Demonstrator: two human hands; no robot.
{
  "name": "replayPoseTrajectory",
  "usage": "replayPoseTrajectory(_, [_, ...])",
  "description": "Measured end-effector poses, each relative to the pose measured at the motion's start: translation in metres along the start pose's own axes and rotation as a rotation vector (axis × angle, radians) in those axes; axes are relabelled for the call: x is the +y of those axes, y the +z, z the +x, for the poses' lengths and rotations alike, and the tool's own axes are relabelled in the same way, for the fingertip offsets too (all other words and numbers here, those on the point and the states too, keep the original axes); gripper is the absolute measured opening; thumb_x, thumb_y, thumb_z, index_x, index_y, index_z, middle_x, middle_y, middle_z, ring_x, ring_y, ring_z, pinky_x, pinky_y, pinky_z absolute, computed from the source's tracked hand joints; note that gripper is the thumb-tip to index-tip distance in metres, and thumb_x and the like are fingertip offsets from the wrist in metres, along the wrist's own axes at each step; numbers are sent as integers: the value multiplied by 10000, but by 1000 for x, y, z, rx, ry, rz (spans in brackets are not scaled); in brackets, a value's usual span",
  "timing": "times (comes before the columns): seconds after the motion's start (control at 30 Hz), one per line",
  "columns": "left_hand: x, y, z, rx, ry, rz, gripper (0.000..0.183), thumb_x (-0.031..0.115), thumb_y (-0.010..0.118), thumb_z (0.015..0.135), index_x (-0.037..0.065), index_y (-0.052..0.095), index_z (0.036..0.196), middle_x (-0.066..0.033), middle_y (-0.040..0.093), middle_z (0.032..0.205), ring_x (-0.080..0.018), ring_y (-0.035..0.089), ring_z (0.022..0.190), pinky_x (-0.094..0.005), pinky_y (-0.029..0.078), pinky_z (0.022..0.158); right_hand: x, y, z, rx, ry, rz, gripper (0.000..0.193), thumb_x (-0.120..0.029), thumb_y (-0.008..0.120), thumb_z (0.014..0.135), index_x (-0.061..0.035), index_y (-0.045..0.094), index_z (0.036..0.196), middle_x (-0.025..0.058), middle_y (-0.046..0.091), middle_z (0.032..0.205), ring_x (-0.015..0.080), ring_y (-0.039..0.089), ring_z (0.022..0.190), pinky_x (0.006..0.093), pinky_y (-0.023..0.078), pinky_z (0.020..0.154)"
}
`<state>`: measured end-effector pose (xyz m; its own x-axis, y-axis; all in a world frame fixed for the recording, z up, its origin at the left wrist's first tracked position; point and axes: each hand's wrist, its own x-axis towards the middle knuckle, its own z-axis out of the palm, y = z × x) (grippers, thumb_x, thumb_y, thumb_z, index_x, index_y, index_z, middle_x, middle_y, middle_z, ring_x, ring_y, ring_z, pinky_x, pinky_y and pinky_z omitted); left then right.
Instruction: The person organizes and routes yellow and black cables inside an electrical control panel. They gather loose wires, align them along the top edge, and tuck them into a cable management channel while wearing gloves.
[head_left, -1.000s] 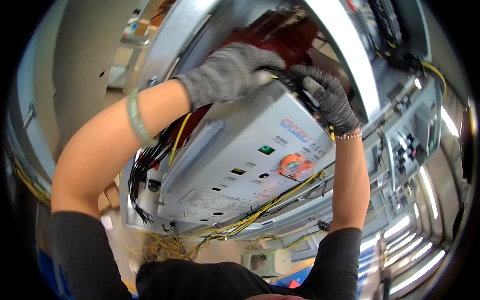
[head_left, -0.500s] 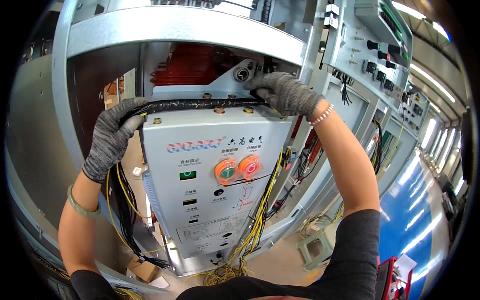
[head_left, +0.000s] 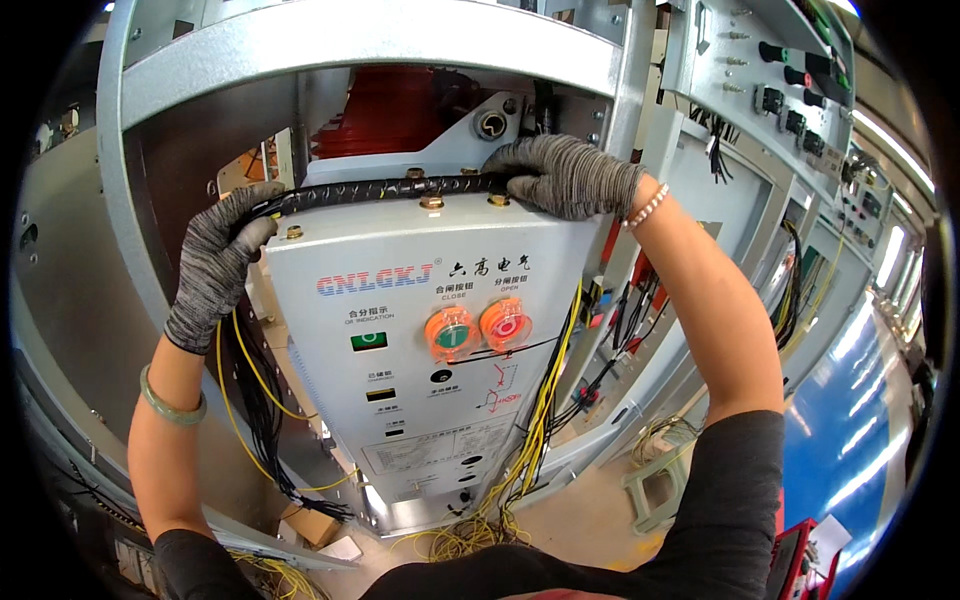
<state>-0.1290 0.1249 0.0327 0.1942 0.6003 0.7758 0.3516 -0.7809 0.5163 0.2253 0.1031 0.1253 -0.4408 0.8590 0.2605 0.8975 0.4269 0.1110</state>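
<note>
A black wrapped cable bundle (head_left: 385,191) runs along the top edge of a light grey switchgear mechanism box (head_left: 330,335). My left hand (head_left: 222,255), in a grey knit glove, is closed round the bundle at the box's left corner; loose black and yellow wires (head_left: 262,400) hang below it. Over the right part of the top edge, my right hand (head_left: 568,177), gloved alike, has its fingers and thumb closed on the bundle. Its palm hides the bundle's course beyond there. Brass-coloured bolts (head_left: 431,201) stand on the box top, beside the bundle.
A metal frame beam (head_left: 370,45) crosses above the box, with a dark red ribbed part (head_left: 385,115) behind. Yellow wires (head_left: 545,400) drop along the box's right side. Open panels with switches (head_left: 790,105) stand at right. A green stool (head_left: 655,490) is on the floor.
My right hand has shifted from beside the round fitting on the bracket down onto the cable bundle, its thumb now against it. My left hand keeps its grip. The view has shifted slightly.
</note>
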Motion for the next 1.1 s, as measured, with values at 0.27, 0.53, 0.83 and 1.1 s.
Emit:
replayPoseTrajectory(0.27, [-7,2,1,4,11,6,306,88,579,855,52,621,1157,-27,646,894,-72,537,711,-219,477,631,9,-1,4,7,-64,189,349,-90,490,854,-31,588,1183,159,628,1112,256,587,1045,335,429,978])
replayPoseTrajectory(0.53, [-2,0,2,0,-12,44,293,55,564,856,48,621,1143,-34,645,916,-76,566,766,-235,487,671,-5,-2,0,83,38,123,289,-204,562,883,-105,638,1144,116,671,1031,217,628,937,329,470,914])
replayPoseTrajectory(0.83, [-14,5,15,7,3,168,309,97,588,847,4,610,1141,-139,658,1039,-187,613,948,-316,464,900,-14,9,3,240,38,45,228,-225,613,835,-82,691,995,165,667,927,301,634,884,382,482,833])
replayPoseTrajectory(1.1, [-12,8,12,52,-92,202,315,143,596,867,50,610,1168,-140,662,1060,-185,625,972,-295,469,912,-27,4,5,177,126,83,239,-202,610,833,-74,690,1019,170,677,900,269,653,804,348,496,785])
